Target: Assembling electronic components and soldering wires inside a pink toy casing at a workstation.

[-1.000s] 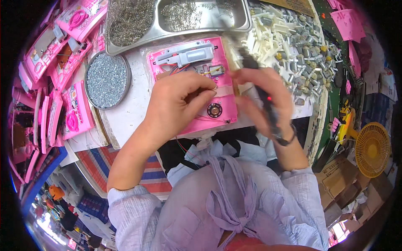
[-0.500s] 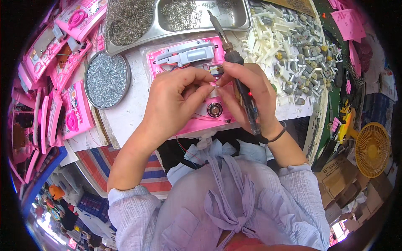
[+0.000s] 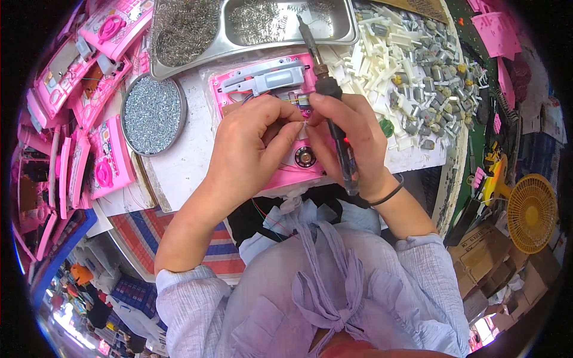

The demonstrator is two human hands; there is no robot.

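My left hand [image 3: 245,140] is closed in a pinch, thumb and forefinger on a small whitish part [image 3: 304,126] whose kind I cannot make out. My right hand [image 3: 357,140] holds a soldering iron [image 3: 335,113], its black handle lying across the palm and its metal tip pointing away from me. The right fingertips meet the left ones at the same small part. Beneath both hands lies a pink toy housing [image 3: 289,178] with a grey plastic piece [image 3: 277,79], thin wires and a round speaker-like disc [image 3: 305,157]. My fingers hide the middle of the housing.
Left of the housing stands a round dish of small screws [image 3: 153,113]. A metal tray [image 3: 222,36] with springs lies beyond. White plastic parts [image 3: 375,65] and small grey motors [image 3: 439,89] are heaped at the right. Pink housings [image 3: 113,156] pile up at far left.
My right hand and the soldering iron have shifted slightly left and toward me. A green round piece shows more beside the right hand. The left hand keeps its pinch almost in place.
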